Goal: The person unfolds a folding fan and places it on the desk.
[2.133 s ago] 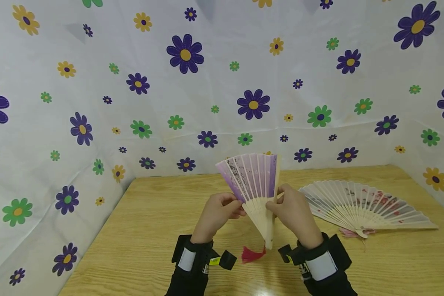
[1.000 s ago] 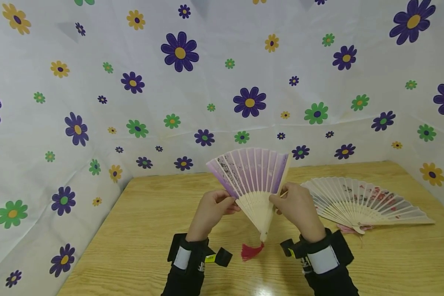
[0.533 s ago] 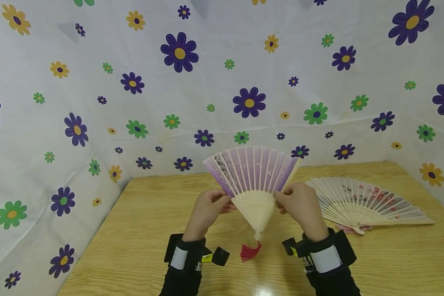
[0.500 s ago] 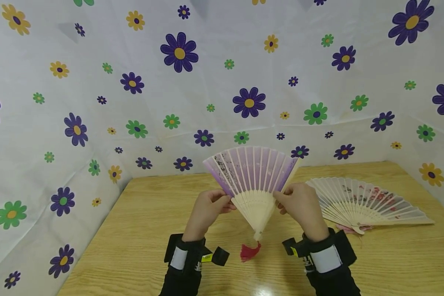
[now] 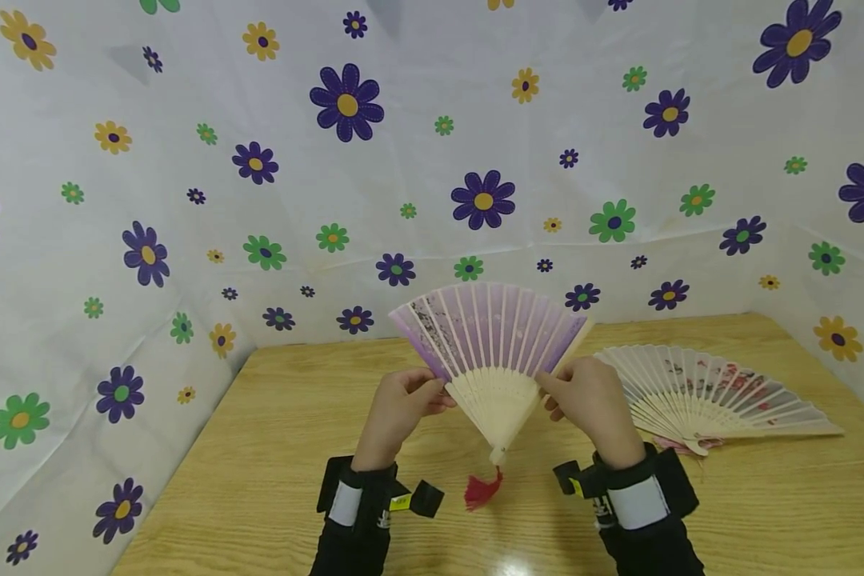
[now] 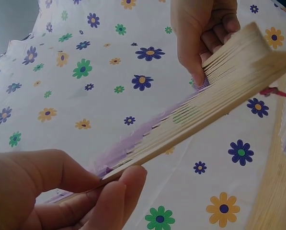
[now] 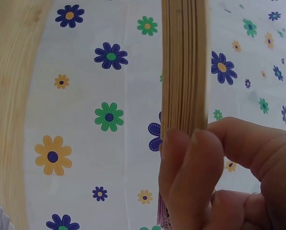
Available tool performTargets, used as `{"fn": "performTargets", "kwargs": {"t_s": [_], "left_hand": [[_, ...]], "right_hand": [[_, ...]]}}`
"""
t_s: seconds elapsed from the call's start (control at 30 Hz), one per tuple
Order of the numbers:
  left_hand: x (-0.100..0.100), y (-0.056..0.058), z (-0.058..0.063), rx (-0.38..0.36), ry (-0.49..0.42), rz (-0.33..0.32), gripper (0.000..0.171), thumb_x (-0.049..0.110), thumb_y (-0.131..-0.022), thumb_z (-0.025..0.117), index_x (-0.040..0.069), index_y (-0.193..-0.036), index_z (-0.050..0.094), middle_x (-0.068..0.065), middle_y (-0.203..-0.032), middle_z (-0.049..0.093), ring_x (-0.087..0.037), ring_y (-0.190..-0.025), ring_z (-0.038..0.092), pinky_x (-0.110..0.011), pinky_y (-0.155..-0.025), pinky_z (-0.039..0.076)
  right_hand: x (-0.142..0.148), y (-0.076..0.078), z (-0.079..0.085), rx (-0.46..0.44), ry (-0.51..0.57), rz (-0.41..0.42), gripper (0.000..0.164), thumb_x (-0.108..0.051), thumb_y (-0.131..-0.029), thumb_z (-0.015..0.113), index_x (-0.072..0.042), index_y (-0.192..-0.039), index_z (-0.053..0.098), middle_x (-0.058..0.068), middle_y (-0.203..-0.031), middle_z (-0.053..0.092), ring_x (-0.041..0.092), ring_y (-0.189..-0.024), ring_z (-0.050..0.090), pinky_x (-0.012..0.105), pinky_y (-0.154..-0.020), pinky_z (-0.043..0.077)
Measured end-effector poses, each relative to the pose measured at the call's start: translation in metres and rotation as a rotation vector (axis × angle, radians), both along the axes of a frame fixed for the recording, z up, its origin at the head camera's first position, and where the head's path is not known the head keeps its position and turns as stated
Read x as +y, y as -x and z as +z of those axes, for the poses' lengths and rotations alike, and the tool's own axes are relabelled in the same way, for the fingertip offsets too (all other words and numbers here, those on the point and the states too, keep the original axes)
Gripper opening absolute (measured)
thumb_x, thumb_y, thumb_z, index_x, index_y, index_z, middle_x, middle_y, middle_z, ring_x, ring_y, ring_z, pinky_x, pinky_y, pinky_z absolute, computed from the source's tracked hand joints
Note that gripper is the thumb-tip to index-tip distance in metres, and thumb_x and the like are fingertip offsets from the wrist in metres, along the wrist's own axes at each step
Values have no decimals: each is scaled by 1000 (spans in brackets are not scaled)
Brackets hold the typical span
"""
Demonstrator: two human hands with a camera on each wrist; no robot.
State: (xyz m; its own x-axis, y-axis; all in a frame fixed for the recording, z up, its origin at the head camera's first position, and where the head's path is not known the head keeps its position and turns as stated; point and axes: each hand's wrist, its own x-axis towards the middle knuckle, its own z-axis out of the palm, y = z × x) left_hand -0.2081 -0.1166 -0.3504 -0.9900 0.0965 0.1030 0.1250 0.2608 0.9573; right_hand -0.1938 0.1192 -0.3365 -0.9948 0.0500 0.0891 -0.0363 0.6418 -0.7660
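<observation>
A purple folding fan (image 5: pixel 486 336) with pale wooden ribs is partly spread and held up over the table, its pivot end pointing down. From that end hangs a red tassel (image 5: pixel 483 490). My left hand (image 5: pixel 401 412) pinches the fan's left outer rib between thumb and fingers, as the left wrist view also shows. On the opposite side my right hand (image 5: pixel 592 400) pinches the right edge near where the ribs meet the cloth. In the right wrist view that hand's fingers (image 7: pixel 195 167) press against a stack of ribs (image 7: pixel 185 62).
A second, white folding fan (image 5: pixel 720 396) with red blossoms lies spread on the wooden table (image 5: pixel 274 480) at the right, its pink tassel (image 5: pixel 673 445) near the pivot. A white cloth (image 5: pixel 418 168) printed with flowers stands behind and along both sides.
The purple fan has spread wider. My hands have moved apart, the left one leftward and the right one rightward, and the pivot with the tassel has shifted a little left.
</observation>
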Motion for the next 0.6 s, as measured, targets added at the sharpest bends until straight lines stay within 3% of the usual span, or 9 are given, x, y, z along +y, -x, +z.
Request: {"fn": "performTargets", "kwargs": {"t_s": [0.27,0.6], "left_hand": [[-1,-2,2,6,-4,41,23,6,-100,58,-10,-110,72,-21,-94,75,-24,-81,75,-33,-82,64],[-5,-1,5,5,-69,99,25,7,-102,58,-11,-114,70,-22,-99,74,-22,-83,76,-22,-78,62]], "right_hand": [[3,2,1,3,33,-15,37,-23,-98,65,4,-74,74,7,-61,70,10,-50,64,23,-46,31],[5,1,4,45,153,-93,35,-24,-99,65,3,-81,77,10,-65,73,8,-49,63,23,-46,36]]}}
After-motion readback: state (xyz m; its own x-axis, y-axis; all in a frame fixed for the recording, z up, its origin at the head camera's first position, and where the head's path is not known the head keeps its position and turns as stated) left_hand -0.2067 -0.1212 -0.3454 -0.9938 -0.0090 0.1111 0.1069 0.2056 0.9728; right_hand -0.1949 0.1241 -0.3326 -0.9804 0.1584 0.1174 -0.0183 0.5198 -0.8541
